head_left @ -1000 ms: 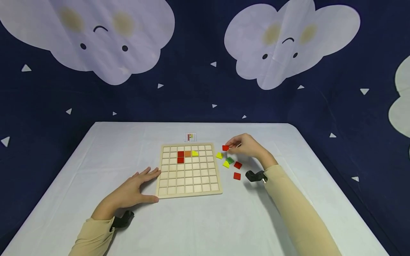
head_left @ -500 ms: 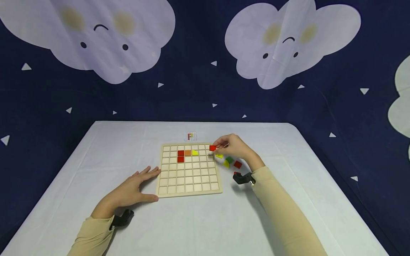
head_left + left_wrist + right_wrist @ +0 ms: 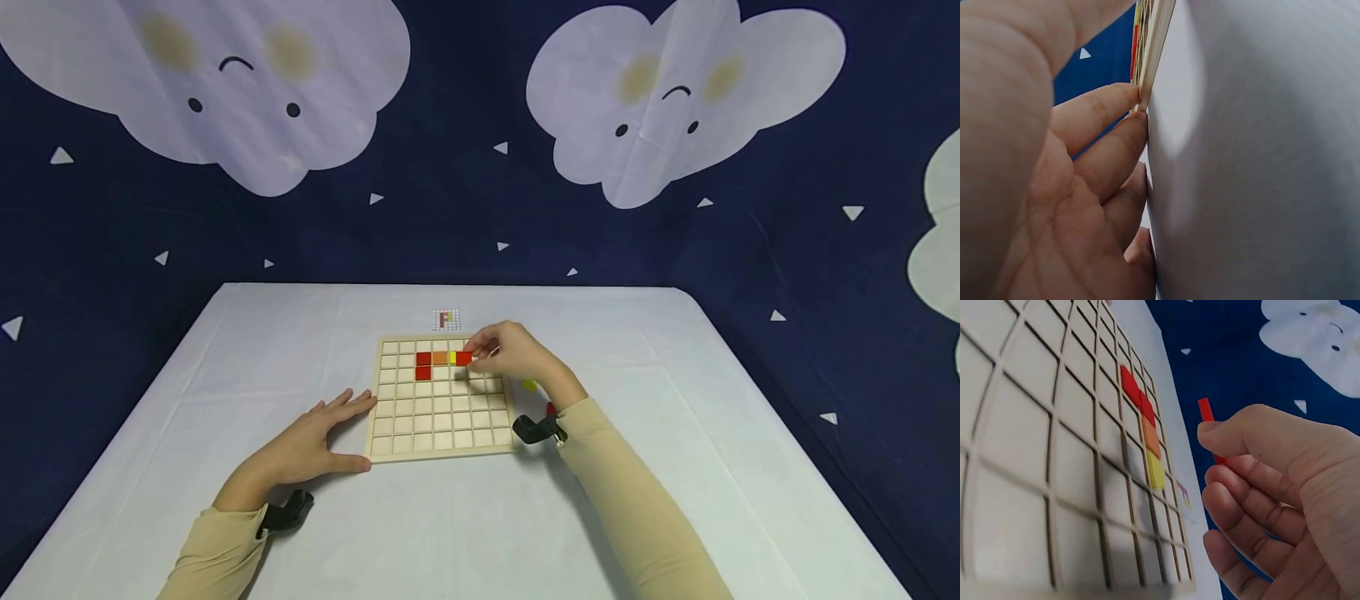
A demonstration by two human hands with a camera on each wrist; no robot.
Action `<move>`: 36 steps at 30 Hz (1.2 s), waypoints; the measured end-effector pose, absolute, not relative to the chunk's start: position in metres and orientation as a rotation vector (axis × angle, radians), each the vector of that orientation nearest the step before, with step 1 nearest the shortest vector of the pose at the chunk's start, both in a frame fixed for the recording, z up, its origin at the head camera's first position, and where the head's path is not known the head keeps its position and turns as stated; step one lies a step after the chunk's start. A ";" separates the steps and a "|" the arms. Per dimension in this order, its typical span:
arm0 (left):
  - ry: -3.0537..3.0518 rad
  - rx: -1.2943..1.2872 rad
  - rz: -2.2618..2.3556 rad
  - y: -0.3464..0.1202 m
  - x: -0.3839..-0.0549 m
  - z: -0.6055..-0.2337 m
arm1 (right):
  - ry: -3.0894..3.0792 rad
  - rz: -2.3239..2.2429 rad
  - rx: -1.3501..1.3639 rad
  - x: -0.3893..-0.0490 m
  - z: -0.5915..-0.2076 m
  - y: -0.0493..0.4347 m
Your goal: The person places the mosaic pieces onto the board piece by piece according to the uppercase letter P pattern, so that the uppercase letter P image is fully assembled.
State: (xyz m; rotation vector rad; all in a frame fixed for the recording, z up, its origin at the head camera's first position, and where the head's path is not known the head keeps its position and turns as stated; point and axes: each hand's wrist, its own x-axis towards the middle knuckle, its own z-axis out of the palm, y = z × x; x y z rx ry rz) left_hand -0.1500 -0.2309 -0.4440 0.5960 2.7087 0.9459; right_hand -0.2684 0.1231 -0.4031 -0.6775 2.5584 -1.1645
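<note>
Left hand (image 3: 311, 446) is flat-ish with fingers spread, not gripping anything, just fingertips and thumb up against the left edge of the wooden grid board (image 3: 442, 427), which lies on the white cloth (image 3: 420, 533). Going across the board, there are two red squares (image 3: 423, 367) stacked in one column, then an orange square (image 3: 440, 358) right beside the upper one. A little pattern card (image 3: 446, 320) sits just past the board's far edge. Next comes a yellow piece (image 3: 452, 358), partly covered from above by a red tile (image 3: 463, 359), which the right hand (image 3: 513, 350) has pinched between thumb and finger; right wrist cam shows it's up off the board. Past that, a loose yellow bit (image 3: 529, 386) and a loose red bit (image 3: 551, 408) peek out around that arm.
</note>
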 end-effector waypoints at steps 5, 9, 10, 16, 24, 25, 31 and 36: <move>2.705 0.600 0.956 -0.230 -0.150 -0.443 | 2.523 -1.169 -0.712 -0.265 -0.408 0.107; 2.712 0.610 0.961 -0.230 -0.150 -0.442 | 2.513 -1.154 -0.764 -0.263 -0.411 0.096; 2.712 0.611 0.959 -0.230 -0.150 -0.441 | 2.504 -1.148 -0.780 -0.262 -0.411 0.093; 2.712 0.612 0.958 -0.231 -0.150 -0.441 | 2.445 -1.140 -0.817 -0.256 -0.412 0.080; 2.706 0.602 0.962 -0.231 -0.151 -0.441 | 2.449 -1.081 -0.798 -0.255 -0.415 0.068; 2.706 0.603 0.963 -0.231 -0.151 -0.442 | 2.454 -1.066 -0.799 -0.255 -0.416 0.066; 2.707 0.611 0.969 -0.231 -0.150 -0.443 | 2.484 -1.013 -0.799 -0.253 -0.419 0.061; 2.704 0.615 0.977 -0.231 -0.150 -0.443 | 2.507 -0.992 -0.796 -0.253 -0.422 0.058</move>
